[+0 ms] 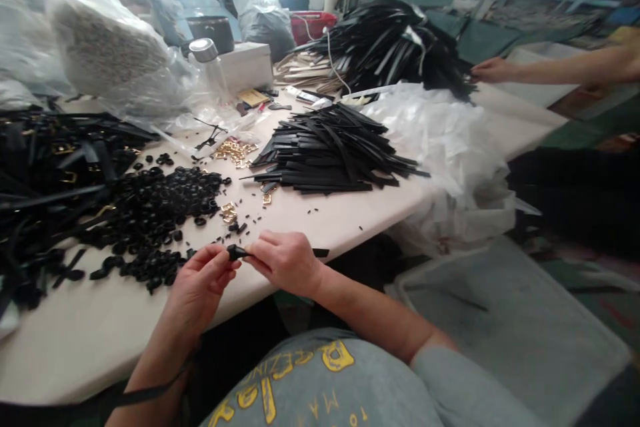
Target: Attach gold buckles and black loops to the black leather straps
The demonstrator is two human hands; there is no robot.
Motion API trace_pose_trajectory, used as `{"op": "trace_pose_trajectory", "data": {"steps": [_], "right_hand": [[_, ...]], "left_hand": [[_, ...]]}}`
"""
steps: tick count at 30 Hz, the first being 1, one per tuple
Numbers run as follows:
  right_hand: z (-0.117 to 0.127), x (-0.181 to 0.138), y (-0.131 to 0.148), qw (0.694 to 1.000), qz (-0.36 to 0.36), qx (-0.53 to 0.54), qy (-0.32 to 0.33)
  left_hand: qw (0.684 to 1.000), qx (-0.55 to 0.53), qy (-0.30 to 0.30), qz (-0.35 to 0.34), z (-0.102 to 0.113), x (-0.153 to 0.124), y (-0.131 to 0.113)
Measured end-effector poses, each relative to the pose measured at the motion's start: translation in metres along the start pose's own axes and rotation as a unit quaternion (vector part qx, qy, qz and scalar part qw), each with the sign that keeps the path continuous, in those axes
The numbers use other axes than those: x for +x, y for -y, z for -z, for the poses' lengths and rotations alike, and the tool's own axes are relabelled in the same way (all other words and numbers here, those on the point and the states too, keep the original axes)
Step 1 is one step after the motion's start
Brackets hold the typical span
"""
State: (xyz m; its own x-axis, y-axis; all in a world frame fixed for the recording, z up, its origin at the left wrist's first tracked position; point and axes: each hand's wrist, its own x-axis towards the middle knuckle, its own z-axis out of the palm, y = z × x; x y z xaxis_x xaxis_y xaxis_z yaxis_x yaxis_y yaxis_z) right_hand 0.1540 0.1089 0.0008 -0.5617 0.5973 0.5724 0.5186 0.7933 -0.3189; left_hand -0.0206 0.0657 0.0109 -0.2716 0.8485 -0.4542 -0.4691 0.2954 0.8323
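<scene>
A black strap is stretched between my hands just over the table's front edge. My left hand pinches it at a thicker folded spot, perhaps a loop. Close beside it my right hand is closed round the same strap, and a flat black end sticks out beyond the knuckles. A long black band hangs below my left forearm; whether it is the same strap I cannot tell. Small black loops lie heaped left of my hands. Gold buckles are just beyond my fingers, with a pile of black straps behind.
Finished-looking black straps with gold fittings crowd the left. Clear plastic bags and a bottle stand behind. White plastic wrapping droops over the right edge above a grey bin. Another person's hand touches a large strap bundle.
</scene>
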Motion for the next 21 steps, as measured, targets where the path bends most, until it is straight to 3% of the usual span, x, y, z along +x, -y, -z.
{"op": "trace_pose_trajectory", "data": {"steps": [4,8,13,16,21], "right_hand": [[0.001,-0.007,-0.003,0.999,0.028,-0.005,0.03],[0.002,-0.017,-0.004,0.993,0.029,0.08,0.079],[0.0,-0.025,0.005,0.974,-0.088,0.198,0.073],[-0.001,-0.026,0.01,0.967,-0.112,0.216,0.074],[0.0,-0.024,0.011,0.957,-0.141,0.241,0.077]], "left_hand": [[0.993,0.103,0.058,-0.026,0.009,0.002,0.003],[0.96,0.234,0.137,-0.065,0.019,-0.005,-0.001],[0.943,0.286,0.146,-0.085,0.011,-0.016,-0.002],[0.932,0.31,0.16,-0.1,0.003,-0.019,0.001],[0.933,0.313,0.127,-0.123,0.002,-0.02,0.001]]}}
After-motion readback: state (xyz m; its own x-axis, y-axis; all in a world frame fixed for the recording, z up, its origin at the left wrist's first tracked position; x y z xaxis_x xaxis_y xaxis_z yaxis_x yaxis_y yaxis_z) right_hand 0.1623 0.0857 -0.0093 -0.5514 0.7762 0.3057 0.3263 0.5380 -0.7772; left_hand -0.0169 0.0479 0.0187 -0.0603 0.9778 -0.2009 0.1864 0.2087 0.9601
